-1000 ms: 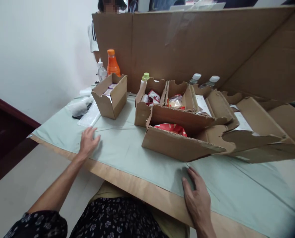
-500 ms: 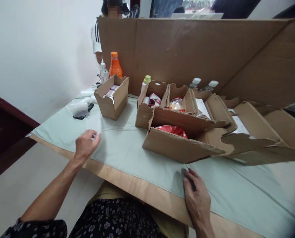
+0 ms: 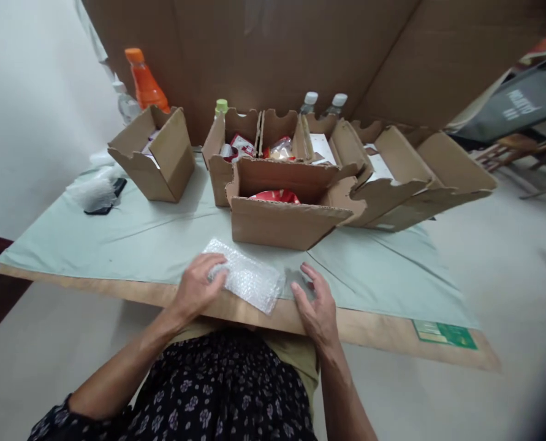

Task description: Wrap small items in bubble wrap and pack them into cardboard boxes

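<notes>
A clear bubble wrap pouch (image 3: 249,278) lies slanted at the front of the cloth-covered table, its lower corner over the bare wooden edge. My left hand (image 3: 201,285) grips the pouch's left end, thumb on the near side and fingers over the top. To the right of the pouch is my right hand (image 3: 316,303), fingers apart and holding nothing, its thumb a little off the pouch. Just beyond both hands stands a long cardboard bin (image 3: 291,226) with a red packet (image 3: 277,196) inside.
Behind are more cardboard bins (image 3: 233,128) with packets and white boxes. At left stand another bin (image 3: 162,162), an orange bottle (image 3: 148,86) and more bubble wrap (image 3: 93,190) over a dark flat object. A tall cardboard panel (image 3: 263,55) closes off the back. A green card (image 3: 445,334) lies front right.
My left hand has brought the bubble wrap pouch from the left to the front middle. My right hand's fingers have spread. The view has turned right and tilted down.
</notes>
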{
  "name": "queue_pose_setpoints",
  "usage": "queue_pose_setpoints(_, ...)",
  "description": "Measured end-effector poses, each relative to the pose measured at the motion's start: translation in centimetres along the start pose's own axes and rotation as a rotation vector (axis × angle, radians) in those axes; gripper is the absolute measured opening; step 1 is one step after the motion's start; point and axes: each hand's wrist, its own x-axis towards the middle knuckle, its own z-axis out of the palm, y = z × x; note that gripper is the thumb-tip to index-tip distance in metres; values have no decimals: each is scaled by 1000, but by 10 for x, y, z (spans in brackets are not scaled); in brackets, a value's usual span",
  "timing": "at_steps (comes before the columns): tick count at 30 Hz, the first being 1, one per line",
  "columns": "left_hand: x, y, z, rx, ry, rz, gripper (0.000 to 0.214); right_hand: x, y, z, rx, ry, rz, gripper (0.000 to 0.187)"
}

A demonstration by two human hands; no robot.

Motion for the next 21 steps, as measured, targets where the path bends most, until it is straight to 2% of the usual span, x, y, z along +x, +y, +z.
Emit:
queue_pose_setpoints(3,29,-37,-19,187,94,-70,31,2,3,6,-190,14,-137,44)
queue_pose_setpoints(5,45,-53,-20,206,75,-150,36,4,2,15,-278,-14,-158,43)
queue_pose_setpoints(7,55,-61,-13,167,34,-196,31,4,-1,24,-319,-56,-170,39)
queue_pose_setpoints(11,50,-57,-3,82,-7,-205,14,4,-9,32,-238,-100,-171,23)
queue_pose_setpoints(15,34,-41,-17,-58,-39,-251,24,7,-20,19,-45,-130,-64,22)
queue_pose_setpoints(18,28,-30,-28,-319,-98,-402,32,11,-26,8,99,-174,23,26)
queue_pose_setpoints(21,29,-24,-28,-562,-165,-599,39,15,-27,5,164,-199,107,34)
